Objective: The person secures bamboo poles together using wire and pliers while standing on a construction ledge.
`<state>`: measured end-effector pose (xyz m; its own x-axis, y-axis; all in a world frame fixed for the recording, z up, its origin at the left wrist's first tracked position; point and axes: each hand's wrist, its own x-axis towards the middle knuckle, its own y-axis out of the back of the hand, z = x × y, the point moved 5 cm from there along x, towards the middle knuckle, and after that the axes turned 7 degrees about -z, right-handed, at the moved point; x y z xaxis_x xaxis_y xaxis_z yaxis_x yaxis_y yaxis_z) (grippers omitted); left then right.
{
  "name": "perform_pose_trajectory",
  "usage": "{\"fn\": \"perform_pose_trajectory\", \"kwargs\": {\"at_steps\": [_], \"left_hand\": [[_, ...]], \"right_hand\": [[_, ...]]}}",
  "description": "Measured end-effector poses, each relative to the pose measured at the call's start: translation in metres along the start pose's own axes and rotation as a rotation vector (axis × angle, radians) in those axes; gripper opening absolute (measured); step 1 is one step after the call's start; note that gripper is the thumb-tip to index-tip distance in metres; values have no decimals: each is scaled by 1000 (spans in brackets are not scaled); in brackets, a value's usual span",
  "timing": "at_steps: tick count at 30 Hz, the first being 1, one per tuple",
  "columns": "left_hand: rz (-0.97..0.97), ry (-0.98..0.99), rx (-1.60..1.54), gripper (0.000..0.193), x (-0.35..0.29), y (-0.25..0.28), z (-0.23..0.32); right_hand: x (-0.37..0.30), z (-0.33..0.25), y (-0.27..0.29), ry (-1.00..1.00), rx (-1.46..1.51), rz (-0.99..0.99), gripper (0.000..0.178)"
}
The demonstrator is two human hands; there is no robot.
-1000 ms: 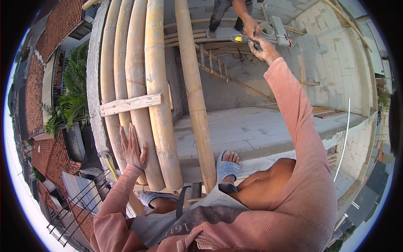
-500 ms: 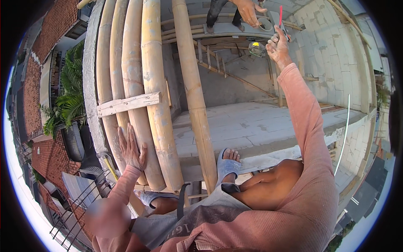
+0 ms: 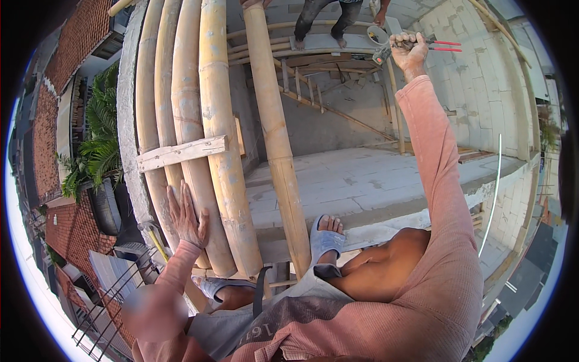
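Red-handled metal pliers (image 3: 435, 45) sit gripped in our raised right hand (image 3: 408, 53), jaws hidden; our left hand (image 3: 186, 218) lies flat on thick yellow bamboo poles (image 3: 199, 120).

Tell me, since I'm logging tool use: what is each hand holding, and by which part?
The right hand holds pliers near the head, red handles sticking out. The left hand holds nothing; it lies flat on a bamboo pole.
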<state>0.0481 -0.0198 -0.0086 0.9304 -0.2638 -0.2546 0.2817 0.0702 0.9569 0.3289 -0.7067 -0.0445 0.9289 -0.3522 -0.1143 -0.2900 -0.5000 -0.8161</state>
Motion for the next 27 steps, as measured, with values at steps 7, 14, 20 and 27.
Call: {"fn": "perform_pose_trajectory", "kwargs": {"at_steps": [7,14,20,27], "left_hand": [[3,-17,9,80,-1,0,0],[22,-8,7,80,0,1,2],[-3,20,3,81,-6,2,-9],[-40,-23,3,83,2,5,3]], "right_hand": [[-4,4,14,68,-71,149,47],[3,-7,22,47,-76,99,44],[9,9,-19,-80,-104,-76,38],[-11,-18,-85,408,-1040,-66,61]]}}
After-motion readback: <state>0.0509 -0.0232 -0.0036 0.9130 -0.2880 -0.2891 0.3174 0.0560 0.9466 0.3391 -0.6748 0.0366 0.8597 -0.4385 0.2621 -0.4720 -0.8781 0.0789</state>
